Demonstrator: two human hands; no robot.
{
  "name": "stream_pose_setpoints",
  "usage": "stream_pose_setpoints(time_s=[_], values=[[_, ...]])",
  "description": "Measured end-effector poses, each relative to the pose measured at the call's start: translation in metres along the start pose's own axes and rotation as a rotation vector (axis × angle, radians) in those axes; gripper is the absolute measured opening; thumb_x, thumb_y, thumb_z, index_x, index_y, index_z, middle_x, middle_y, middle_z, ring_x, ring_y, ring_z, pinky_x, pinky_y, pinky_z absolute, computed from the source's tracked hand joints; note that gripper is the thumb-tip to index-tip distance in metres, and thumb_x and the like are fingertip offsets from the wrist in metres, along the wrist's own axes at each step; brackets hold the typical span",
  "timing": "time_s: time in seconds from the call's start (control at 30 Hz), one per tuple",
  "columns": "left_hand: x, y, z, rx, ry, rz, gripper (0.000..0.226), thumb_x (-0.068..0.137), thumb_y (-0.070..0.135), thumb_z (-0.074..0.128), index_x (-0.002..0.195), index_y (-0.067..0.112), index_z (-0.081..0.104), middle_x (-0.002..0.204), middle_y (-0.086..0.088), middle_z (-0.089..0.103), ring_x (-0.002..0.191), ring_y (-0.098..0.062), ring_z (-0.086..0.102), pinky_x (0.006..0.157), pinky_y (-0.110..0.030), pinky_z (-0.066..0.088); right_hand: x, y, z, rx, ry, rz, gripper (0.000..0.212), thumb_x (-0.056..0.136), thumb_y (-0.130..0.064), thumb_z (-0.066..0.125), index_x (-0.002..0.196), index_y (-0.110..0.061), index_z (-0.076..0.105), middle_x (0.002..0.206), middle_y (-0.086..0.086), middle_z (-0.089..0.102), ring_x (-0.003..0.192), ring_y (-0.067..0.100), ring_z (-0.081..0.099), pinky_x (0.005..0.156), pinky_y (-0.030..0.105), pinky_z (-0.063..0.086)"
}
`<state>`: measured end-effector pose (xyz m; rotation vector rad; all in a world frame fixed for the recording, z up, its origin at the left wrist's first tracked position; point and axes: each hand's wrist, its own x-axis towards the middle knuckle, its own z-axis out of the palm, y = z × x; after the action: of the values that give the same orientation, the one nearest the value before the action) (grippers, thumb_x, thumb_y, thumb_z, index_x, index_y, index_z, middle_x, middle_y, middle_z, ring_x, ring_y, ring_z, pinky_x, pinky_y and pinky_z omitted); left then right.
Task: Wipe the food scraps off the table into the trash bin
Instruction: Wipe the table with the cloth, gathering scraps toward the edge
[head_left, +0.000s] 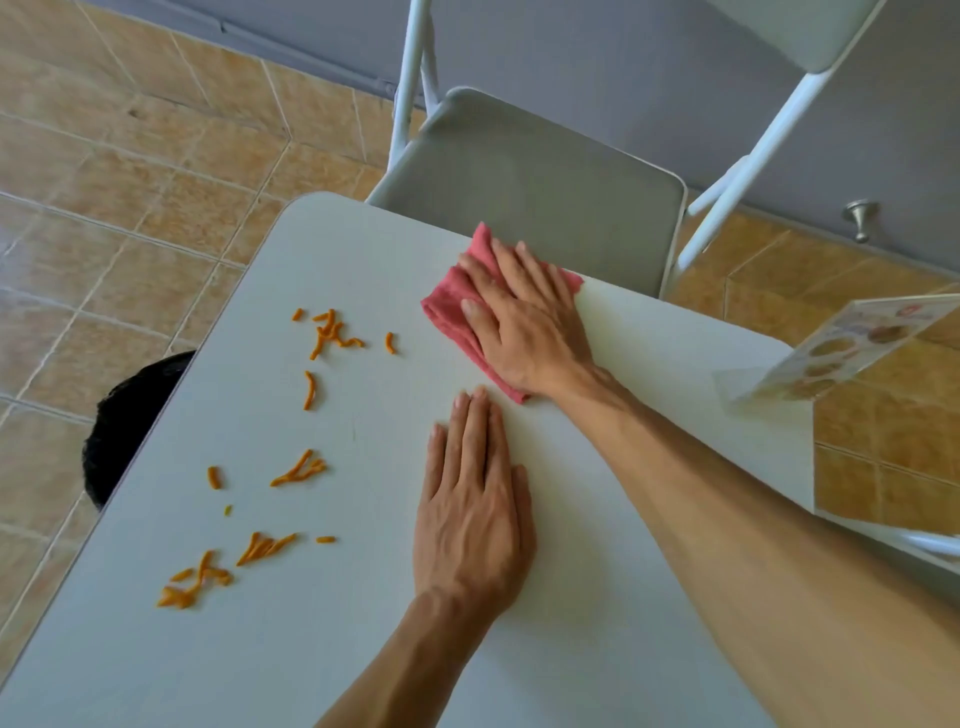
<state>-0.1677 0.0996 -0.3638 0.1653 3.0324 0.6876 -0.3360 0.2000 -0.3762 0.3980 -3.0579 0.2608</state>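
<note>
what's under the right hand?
A pink cloth, pressed flat on the table by the right hand. Any scraps beneath the cloth are hidden.

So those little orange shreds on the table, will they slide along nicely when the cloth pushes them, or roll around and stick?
The orange shreds look thin and light, so the pink cloth should probably push them easily. They lie scattered in loose clumps, so some may slip past its edge. If moist, they might smear on the white table; that cannot be told here.
</note>
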Motion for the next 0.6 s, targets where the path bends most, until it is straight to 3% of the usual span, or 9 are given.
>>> stream_pose_setpoints(time_s=[0.1, 0.13, 0.27, 0.3, 0.4, 0.43, 0.53, 0.6], values=[[-0.005, -0.007, -0.003, -0.032, 0.004, 0.035, 0.057, 0.099, 0.017, 0.041, 0.150, -0.004, 0.030, 0.161, -0.017, 0.023, 0.152, -0.027, 0.015, 0.120, -0.042, 0.014, 0.004, -0.004, 0.006, -0.033, 0.096, 0.458, 0.060, 0.101, -0.049, 0.023, 0.153, -0.026, 0.039, 0.164, 0.009, 0.031, 0.150, 0.034, 0.028, 0.122, 0.051, 0.021], [-0.008, -0.011, -0.004, -0.035, 0.011, 0.039, 0.057, 0.098, 0.015, 0.044, 0.149, -0.005, 0.031, 0.160, -0.018, 0.025, 0.151, -0.028, 0.016, 0.120, -0.043, 0.015, 0.003, -0.017, 0.008, -0.027, 0.113, 0.505, 0.059, 0.101, -0.048, 0.025, 0.153, -0.024, 0.040, 0.164, 0.010, 0.031, 0.151, 0.034, 0.028, 0.122, 0.052, 0.020], [-0.013, -0.024, -0.008, -0.063, 0.023, 0.012, 0.057, 0.096, 0.011, 0.044, 0.149, -0.006, 0.031, 0.159, -0.019, 0.026, 0.151, -0.028, 0.017, 0.121, -0.041, 0.013, -0.014, -0.022, 0.003, 0.019, -0.006, -0.002, 0.061, 0.101, -0.050, 0.022, 0.153, -0.026, 0.041, 0.164, 0.006, 0.031, 0.151, 0.030, 0.030, 0.122, 0.048, 0.020], [-0.013, -0.025, -0.009, -0.076, 0.024, 0.012, 0.057, 0.096, 0.011, 0.043, 0.149, -0.006, 0.030, 0.160, -0.019, 0.025, 0.151, -0.027, 0.015, 0.121, -0.040, 0.011, -0.019, -0.011, 0.001, 0.018, -0.007, 0.009, 0.060, 0.101, -0.050, 0.022, 0.153, -0.026, 0.041, 0.164, 0.006, 0.031, 0.151, 0.029, 0.030, 0.122, 0.047, 0.020], [-0.011, -0.024, -0.009, -0.088, 0.019, 0.014, 0.056, 0.096, 0.009, 0.041, 0.149, -0.006, 0.030, 0.160, -0.019, 0.025, 0.151, -0.026, 0.013, 0.122, -0.038, 0.008, -0.058, -0.002, 0.000, -0.010, 0.148, 0.473, 0.055, 0.104, -0.044, 0.028, 0.149, -0.020, 0.048, 0.160, 0.011, 0.039, 0.147, 0.033, 0.037, 0.120, 0.051, 0.027], [-0.011, -0.022, -0.009, -0.093, 0.017, 0.009, 0.056, 0.096, 0.009, 0.041, 0.149, -0.007, 0.031, 0.159, -0.020, 0.026, 0.151, -0.027, 0.014, 0.122, -0.038, 0.007, -0.074, -0.009, -0.003, -0.004, 0.151, 0.505, 0.053, 0.104, -0.042, 0.030, 0.148, -0.019, 0.049, 0.160, 0.012, 0.039, 0.146, 0.034, 0.038, 0.120, 0.052, 0.028], [-0.009, -0.019, -0.012, -0.123, -0.011, -0.034, 0.056, 0.098, 0.016, 0.034, 0.150, -0.005, 0.030, 0.160, -0.020, 0.024, 0.151, -0.028, 0.014, 0.123, -0.036, 0.005, -0.125, -0.007, -0.017, 0.032, 0.011, 0.140, 0.053, 0.106, -0.044, 0.026, 0.153, -0.025, 0.041, 0.166, 0.005, 0.028, 0.152, 0.029, 0.028, 0.123, 0.050, 0.022], [-0.005, -0.013, -0.016, -0.146, -0.014, -0.046, 0.059, 0.098, 0.023, 0.030, 0.150, -0.004, 0.029, 0.160, -0.019, 0.024, 0.151, -0.028, 0.013, 0.123, -0.039, 0.007, -0.158, 0.013, -0.028, 0.034, -0.015, 0.160, 0.051, 0.108, -0.045, 0.026, 0.156, -0.029, 0.035, 0.167, 0.001, 0.023, 0.154, 0.025, 0.023, 0.124, 0.048, 0.021]])
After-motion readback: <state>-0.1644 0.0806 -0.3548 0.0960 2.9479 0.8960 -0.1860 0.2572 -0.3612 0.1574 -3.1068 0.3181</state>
